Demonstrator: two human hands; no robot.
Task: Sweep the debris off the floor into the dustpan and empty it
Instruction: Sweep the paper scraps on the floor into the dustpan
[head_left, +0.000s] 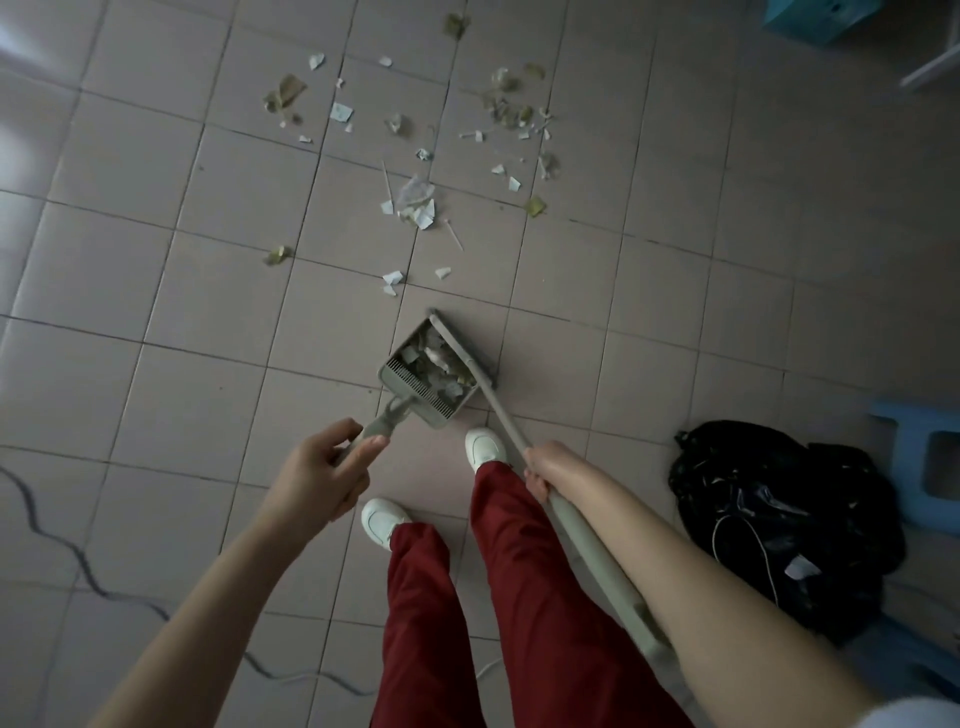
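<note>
A grey-green dustpan (400, 371) sits on the tiled floor just ahead of my feet, with paper scraps and leaves inside it. My left hand (317, 475) grips its upright handle. My right hand (545, 470) grips the grey broom handle (501, 410), and the broom head (457, 345) lies along the pan's right edge. Scattered debris (415, 200) of torn paper, dry leaves and thin sticks covers the tiles farther ahead.
A black rubbish bag (779, 519) lies open on the floor to my right, beside a blue plastic stool (930, 462). A dark cable (78, 556) snakes over the floor at left. A teal box (821, 18) stands at the far right.
</note>
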